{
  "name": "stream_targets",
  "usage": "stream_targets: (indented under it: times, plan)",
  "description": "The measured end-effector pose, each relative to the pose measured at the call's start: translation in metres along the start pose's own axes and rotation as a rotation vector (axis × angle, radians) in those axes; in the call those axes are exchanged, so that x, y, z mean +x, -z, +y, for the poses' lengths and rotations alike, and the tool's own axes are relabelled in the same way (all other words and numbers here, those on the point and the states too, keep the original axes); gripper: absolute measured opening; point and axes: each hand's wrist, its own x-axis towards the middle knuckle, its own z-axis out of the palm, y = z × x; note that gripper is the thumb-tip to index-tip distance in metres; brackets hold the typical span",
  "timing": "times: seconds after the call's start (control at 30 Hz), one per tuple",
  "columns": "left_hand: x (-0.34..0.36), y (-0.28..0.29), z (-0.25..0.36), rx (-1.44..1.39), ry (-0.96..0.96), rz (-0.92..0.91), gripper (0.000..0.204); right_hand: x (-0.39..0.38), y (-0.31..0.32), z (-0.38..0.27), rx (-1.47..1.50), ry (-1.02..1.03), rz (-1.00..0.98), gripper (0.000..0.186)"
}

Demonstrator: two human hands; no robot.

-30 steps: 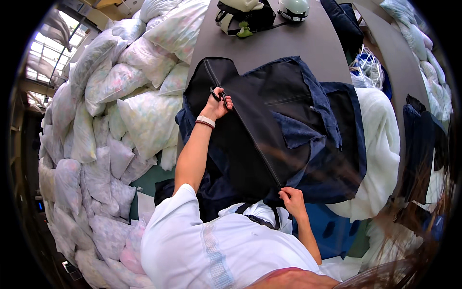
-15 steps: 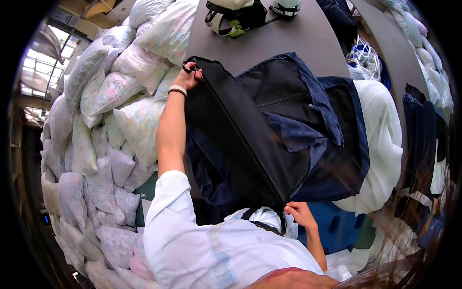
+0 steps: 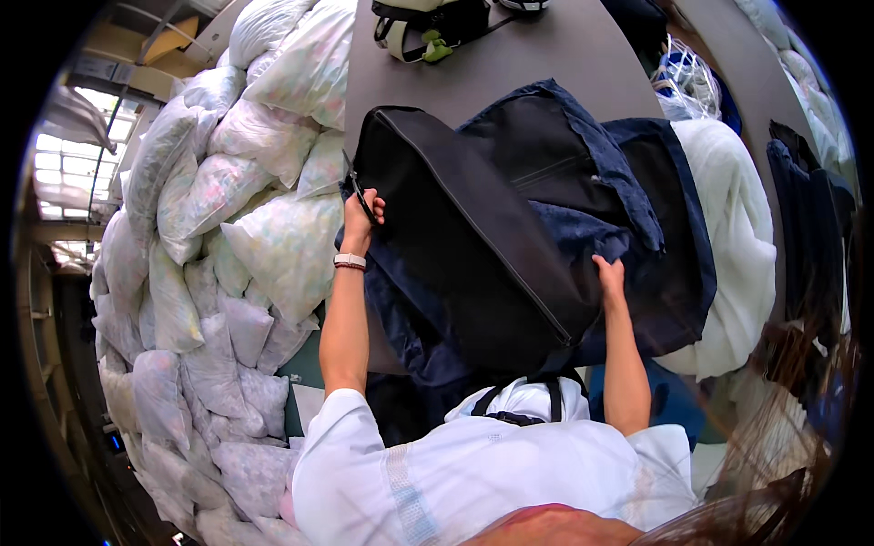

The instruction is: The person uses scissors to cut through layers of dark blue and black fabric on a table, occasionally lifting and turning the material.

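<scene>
A large black fabric cover (image 3: 455, 209) with a long zipper (image 3: 473, 223) running slantwise across it lies in front of me. My left hand (image 3: 361, 218) is closed around a pair of scissors (image 3: 355, 182) at the cover's left edge, the blades pointing away from me. At the cover's right side, my right hand (image 3: 611, 276) grips its edge, beside a fold of dark blue fabric (image 3: 583, 232); its fingertips are partly hidden by the cloth. More black covers with dark blue borders (image 3: 669, 227) lie under and to the right.
Stuffed, pale see-through bags (image 3: 273, 241) are piled high on the left. White batting (image 3: 733, 246) lies to the right of the covers. On the grey table (image 3: 510, 55), a black bag with a green plush (image 3: 435, 45) stands at the far side. Bundled white cord (image 3: 687, 82) sits far right.
My left hand has come nearer with the scissors, off the cover's far corner. My right hand has left the zipper's near end and moved up to the cover's right side.
</scene>
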Motion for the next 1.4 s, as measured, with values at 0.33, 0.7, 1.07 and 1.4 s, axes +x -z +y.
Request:
stream_targets:
  times: [0.33, 0.7, 1.07, 1.4]
  plan:
    - [0.107, -0.107, 0.079, 1.191, -0.657, 0.141, 0.069, -0.232, 0.033, -0.062, -0.018, 0.512, -1.460, 0.030]
    - [0.155, -0.101, -0.063, 1.585, -0.204, -0.005, 0.039, -0.173, 0.150, -0.072, 0.478, -0.030, 0.045, 0.048]
    - [-0.103, 0.031, 0.177, -0.100, -0.550, 0.120, 0.035, -0.041, 0.280, -0.120, 1.160, 0.683, -0.354, 0.040]
    - [-0.355, 0.121, -0.159, -0.340, -0.005, 0.531, 0.020, 0.053, 0.373, 0.162, 0.309, 0.189, -0.471, 0.040]
